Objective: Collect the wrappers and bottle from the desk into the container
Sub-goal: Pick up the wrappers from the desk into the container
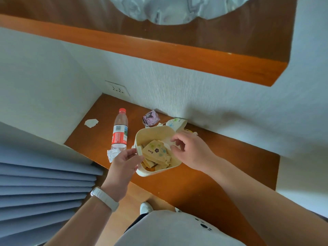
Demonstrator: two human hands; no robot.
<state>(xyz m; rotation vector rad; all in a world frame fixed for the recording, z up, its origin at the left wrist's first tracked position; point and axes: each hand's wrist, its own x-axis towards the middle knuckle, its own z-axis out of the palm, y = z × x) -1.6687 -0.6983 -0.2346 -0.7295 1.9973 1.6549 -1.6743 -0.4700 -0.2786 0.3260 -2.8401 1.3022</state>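
Note:
A cream plastic container (pixel 152 130) stands on the wooden desk (pixel 204 171), tilted toward me, with several tan tissue packets (pixel 156 151) inside. My left hand (pixel 124 162) holds the container's near-left rim by its small handle. My right hand (pixel 188 148) hovers over the right rim, fingers curled around a scrap of white paper. A clear plastic bottle (pixel 120 130) with a red cap and red label lies on the desk left of the container. A purple wrapper (pixel 150 118) and a white paper cup with coloured marks (pixel 177 123) lie behind the container by the wall.
A torn white scrap (pixel 91 122) lies at the desk's far left, and crumpled clear plastic (pixel 112 154) sits by the bottle's base. A wall socket (pixel 117 88) is above the desk corner. Grey pleated curtain (pixel 44 189) hangs left. A wooden shelf (pixel 159 50) runs overhead.

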